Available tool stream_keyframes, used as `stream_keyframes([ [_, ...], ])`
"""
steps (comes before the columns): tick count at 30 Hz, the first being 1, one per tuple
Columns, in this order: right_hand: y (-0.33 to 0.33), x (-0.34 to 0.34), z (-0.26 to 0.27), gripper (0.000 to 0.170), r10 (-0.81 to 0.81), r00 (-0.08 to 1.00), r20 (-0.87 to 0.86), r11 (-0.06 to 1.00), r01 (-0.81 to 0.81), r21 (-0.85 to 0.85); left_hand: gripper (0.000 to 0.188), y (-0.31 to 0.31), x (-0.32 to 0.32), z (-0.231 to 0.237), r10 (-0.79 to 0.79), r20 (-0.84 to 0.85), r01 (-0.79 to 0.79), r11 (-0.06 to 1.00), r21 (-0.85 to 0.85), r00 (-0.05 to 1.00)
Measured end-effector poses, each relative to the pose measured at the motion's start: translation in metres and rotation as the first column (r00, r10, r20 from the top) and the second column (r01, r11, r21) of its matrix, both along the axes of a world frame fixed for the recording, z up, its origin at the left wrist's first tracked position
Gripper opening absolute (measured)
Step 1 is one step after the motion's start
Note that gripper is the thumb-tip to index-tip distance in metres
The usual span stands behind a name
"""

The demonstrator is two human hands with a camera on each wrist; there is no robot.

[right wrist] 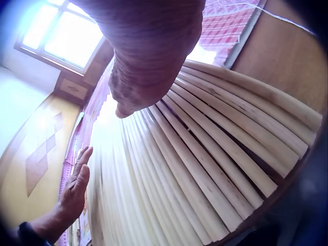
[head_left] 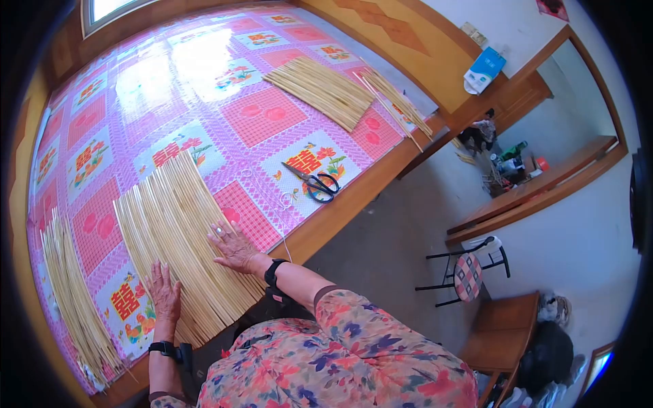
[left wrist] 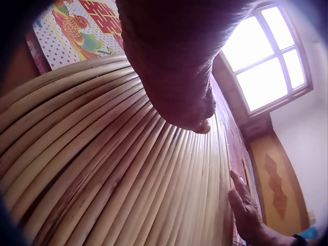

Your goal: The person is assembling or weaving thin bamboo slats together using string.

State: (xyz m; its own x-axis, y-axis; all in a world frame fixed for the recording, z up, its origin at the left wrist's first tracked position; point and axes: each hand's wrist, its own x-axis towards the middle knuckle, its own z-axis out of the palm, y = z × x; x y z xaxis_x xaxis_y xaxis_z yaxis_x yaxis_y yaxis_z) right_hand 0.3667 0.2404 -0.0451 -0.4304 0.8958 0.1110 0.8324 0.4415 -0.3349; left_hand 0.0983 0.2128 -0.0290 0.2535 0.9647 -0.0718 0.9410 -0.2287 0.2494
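A row of pale, straight plant stalks [head_left: 173, 224] lies side by side like a mat at the table's near edge. My left hand [head_left: 164, 292] rests on its left part, fingers straight and pointing away from me. On the right part lies my right hand [head_left: 238, 250], fingers spread, with a ring on one. Seen from the left wrist, the stalks [left wrist: 128, 189] fan out under the left hand [left wrist: 169, 72]. In the right wrist view, narrow dark gaps show between some stalks [right wrist: 205, 154], whose cut ends reach the table edge beneath the right hand [right wrist: 154, 61].
A looser bundle of stalks [head_left: 75, 306] lies at the left. Black-handled scissors [head_left: 313, 182] and white string [head_left: 284, 238] are on the patterned tablecloth [head_left: 248, 119]. Farther back are another stalk mat [head_left: 320, 92] and a thin bundle [head_left: 398, 102]. A chair [head_left: 468, 275] stands at the right.
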Motion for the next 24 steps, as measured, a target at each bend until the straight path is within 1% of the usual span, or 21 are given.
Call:
stream_keyframes([
  [1, -0.001, 0.0, -0.004, 0.064, -0.01, 1.0, 0.004, 1.0, 0.01, -0.001, 0.06, 0.002, -0.001, -0.003, -0.01, 0.004, 0.01, 1.0, -0.001, 1.0],
  [3, -0.005, 0.001, -0.012, 0.066, -0.017, 1.0, -0.008, 0.997, 0.016, -0.082, 0.061, 0.004, -0.004, -0.008, -0.039, -0.015, 0.038, 0.998, -0.045, 0.999],
  [4, -0.008, 0.0, -0.015, 0.068, -0.038, 0.999, -0.032, 0.995, 0.035, -0.088, 0.061, 0.003, -0.004, -0.01, -0.047, -0.014, 0.046, 0.998, -0.046, 0.999],
  [7, -0.009, 0.001, -0.025, 0.068, -0.037, 0.999, -0.026, 0.998, 0.036, -0.049, 0.063, 0.001, -0.006, -0.018, -0.059, -0.024, 0.058, 0.996, -0.062, 0.998],
  [11, -0.008, 0.003, -0.029, 0.068, -0.039, 0.998, -0.056, 0.999, 0.038, -0.015, 0.065, 0.001, -0.009, -0.027, -0.061, -0.024, 0.061, 0.998, -0.016, 0.998],
  [14, -0.009, 0.005, -0.03, 0.068, -0.043, 0.998, -0.053, 0.999, 0.041, -0.036, 0.066, 0.003, -0.008, -0.029, -0.051, -0.041, 0.05, 0.999, -0.015, 0.998],
  [17, -0.012, 0.004, -0.034, 0.067, -0.045, 0.995, -0.094, 0.999, 0.043, -0.019, 0.065, 0.001, -0.008, -0.028, -0.046, -0.048, 0.045, 0.999, -0.021, 0.998],
  [19, -0.011, 0.004, -0.034, 0.067, -0.044, 0.995, -0.085, 0.998, 0.04, -0.051, 0.065, 0.001, -0.007, -0.027, -0.045, -0.048, 0.045, 0.999, -0.018, 0.998],
  [24, -0.011, 0.005, -0.029, 0.067, -0.048, 0.996, -0.076, 0.998, 0.045, -0.047, 0.065, 0.002, -0.009, -0.03, -0.06, -0.033, 0.06, 0.998, 0.018, 0.998],
])
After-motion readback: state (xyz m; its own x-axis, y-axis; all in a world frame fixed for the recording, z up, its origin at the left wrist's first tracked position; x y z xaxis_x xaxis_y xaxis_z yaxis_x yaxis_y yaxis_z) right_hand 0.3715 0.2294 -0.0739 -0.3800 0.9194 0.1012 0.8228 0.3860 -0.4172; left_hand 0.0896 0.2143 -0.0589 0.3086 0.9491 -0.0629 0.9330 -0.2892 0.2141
